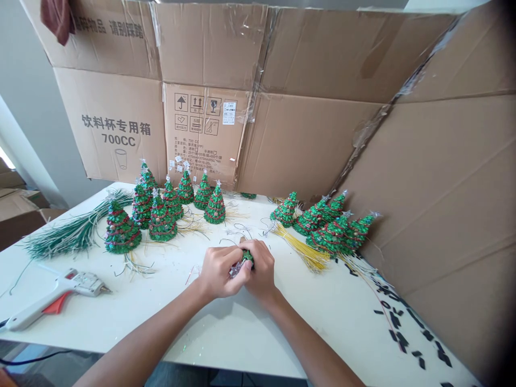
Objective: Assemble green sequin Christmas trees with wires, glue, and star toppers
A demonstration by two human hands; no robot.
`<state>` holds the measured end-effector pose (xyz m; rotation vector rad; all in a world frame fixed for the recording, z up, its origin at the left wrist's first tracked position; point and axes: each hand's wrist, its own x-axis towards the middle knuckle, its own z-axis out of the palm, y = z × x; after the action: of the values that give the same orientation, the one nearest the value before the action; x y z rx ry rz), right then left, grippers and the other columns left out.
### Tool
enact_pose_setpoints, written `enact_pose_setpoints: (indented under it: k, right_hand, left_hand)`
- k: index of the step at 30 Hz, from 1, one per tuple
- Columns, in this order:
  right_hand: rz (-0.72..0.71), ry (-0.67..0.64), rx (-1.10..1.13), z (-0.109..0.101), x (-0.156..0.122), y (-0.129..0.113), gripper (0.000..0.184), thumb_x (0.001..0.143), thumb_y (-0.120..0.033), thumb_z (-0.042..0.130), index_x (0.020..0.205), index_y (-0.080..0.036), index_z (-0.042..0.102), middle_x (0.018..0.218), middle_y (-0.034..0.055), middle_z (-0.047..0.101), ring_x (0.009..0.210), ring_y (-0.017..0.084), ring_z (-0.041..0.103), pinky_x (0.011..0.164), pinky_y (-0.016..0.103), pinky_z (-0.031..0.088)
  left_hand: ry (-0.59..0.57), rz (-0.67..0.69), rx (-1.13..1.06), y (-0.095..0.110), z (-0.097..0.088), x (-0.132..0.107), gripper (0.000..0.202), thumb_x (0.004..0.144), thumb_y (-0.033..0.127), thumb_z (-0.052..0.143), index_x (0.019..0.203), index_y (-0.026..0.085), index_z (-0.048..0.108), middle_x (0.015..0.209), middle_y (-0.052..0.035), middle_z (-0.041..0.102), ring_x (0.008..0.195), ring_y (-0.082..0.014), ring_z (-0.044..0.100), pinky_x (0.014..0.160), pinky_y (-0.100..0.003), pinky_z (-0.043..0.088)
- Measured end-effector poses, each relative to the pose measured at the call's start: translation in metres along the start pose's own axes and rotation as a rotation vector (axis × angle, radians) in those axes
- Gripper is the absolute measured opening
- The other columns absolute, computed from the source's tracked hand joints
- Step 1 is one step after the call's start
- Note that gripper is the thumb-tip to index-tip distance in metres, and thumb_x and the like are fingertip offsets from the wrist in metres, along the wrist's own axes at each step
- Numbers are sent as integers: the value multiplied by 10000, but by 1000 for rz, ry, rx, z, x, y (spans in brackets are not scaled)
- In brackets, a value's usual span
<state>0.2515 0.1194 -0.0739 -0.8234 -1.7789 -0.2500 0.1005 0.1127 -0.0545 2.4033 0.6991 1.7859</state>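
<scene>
My left hand (222, 272) and my right hand (261, 269) meet over the middle of the white table, fingers closed together. Between them shows a small dark green piece (248, 257), mostly covered by the fingers, so its full shape is hidden. A silvery, shiny bit (235, 270) pokes out by my left fingers; whether it belongs to the green piece I cannot tell. Thin dark wires and clear silvery stars (237, 233) lie just beyond the hands. Nearest behind them stands a small green Christmas tree (215, 204) with red garland and a star on top.
More small Christmas trees (123, 230) stand at the back left; several others (330, 231) lean at the right. A hot glue gun (72, 293) lies front left, near green wire strands (66, 234). Yellow wires (304, 250) and black scraps (397, 322) lie right. Cardboard walls (298, 145) enclose the table.
</scene>
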Motion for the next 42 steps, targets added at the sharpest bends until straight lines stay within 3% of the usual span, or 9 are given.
enact_pose_setpoints:
  k: [6, 18, 27, 42]
  right_hand:
    - [-1, -2, 3, 0, 0, 0, 131, 968, -177, 512, 989, -253, 617, 843, 46, 708, 768, 239, 659, 727, 389, 510]
    - [23, -8, -2, -2, 3, -3, 158, 1044, -174, 496, 969, -261, 603, 808, 26, 689, 739, 228, 626, 721, 371, 482]
    - [13, -9, -10, 0, 2, 0, 153, 1078, -192, 500, 976, -262, 590, 807, 24, 687, 738, 223, 623, 726, 367, 464]
    - [-20, -15, -27, 1, 4, -5, 143, 1058, -162, 526, 974, -264, 581, 795, 23, 685, 731, 229, 625, 711, 377, 462]
  left_hand:
    - [43, 3, 8, 0, 1, -1, 368, 1010, 245, 574, 721, 245, 346, 586, 63, 388, 504, -107, 322, 520, -303, 255]
    - [131, -10, 16, 0, 2, -3, 226, 1033, 234, 628, 861, 239, 483, 652, 55, 524, 549, -107, 472, 559, -259, 371]
    - [124, -58, 32, -1, 3, -4, 189, 1070, 251, 627, 918, 232, 516, 659, 66, 558, 537, -90, 519, 560, -223, 396]
    - [43, -60, 25, -2, 0, -4, 219, 1086, 220, 536, 884, 246, 456, 645, 54, 531, 526, -117, 498, 554, -257, 371]
